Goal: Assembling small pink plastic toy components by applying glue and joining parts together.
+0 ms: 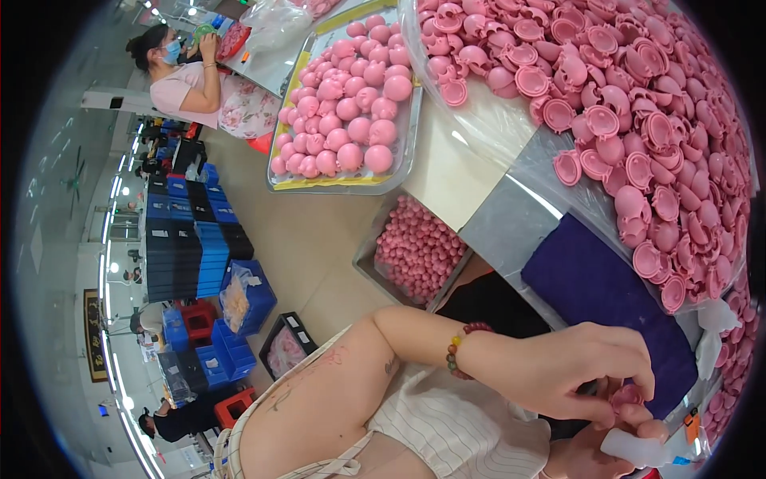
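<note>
My left hand (586,367), with a beaded bracelet (459,350) on its wrist, comes in from the left over the dark purple cloth (606,295). Its thumb and fingers are closed on a small pink plastic piece (627,396). Just below, my right hand (594,453) is partly hidden, and its curled fingertips meet the same piece from the other side. A small white object (636,449) sits against the right hand's fingers; its kind is unclear. Beyond the cloth lies a big heap of pink cup-shaped plastic shells (606,120) on clear plastic sheeting.
A metal tray (407,172) of pink balls stands at the far left of the bench. Below the bench edge is a grey bin (367,259) of smaller pink pieces. An orange-handled tool (691,425) lies by my right hand. Another person (187,88) sits further off, near stacked blue crates (211,255).
</note>
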Demonstrator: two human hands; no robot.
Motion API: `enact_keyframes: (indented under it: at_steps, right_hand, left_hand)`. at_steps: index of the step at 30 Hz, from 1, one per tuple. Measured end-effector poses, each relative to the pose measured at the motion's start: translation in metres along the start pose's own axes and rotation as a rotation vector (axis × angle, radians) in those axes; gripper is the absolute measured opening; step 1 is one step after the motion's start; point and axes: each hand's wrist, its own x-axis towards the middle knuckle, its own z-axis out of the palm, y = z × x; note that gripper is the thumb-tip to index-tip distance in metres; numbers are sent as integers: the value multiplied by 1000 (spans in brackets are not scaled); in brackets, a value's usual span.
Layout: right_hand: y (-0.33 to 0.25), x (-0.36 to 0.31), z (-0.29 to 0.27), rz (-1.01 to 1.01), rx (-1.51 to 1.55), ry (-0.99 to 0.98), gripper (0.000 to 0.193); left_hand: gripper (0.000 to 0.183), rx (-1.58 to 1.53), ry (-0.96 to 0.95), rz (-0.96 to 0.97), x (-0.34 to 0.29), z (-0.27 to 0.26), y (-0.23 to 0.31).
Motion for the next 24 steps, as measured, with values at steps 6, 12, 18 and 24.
enact_keyframes:
  at_steps: [6, 12, 18, 24]
  right_hand:
    - [-11, 5, 3, 339, -84, 5, 44]
    - [-9, 3, -3, 296, -100, -32, 44]
    - [-3, -8, -13, 220, -96, -41, 47]
    - [-1, -13, 17, 192, 145, 263, 53]
  left_hand:
    - [32, -113, 30, -38, -5, 7, -13]
    - [30, -210, 84, -53, -3, 11, -13]
    - [30, -193, 72, 3, -4, 14, -18]
    - [29, -296, 111, -62, -7, 19, -21]
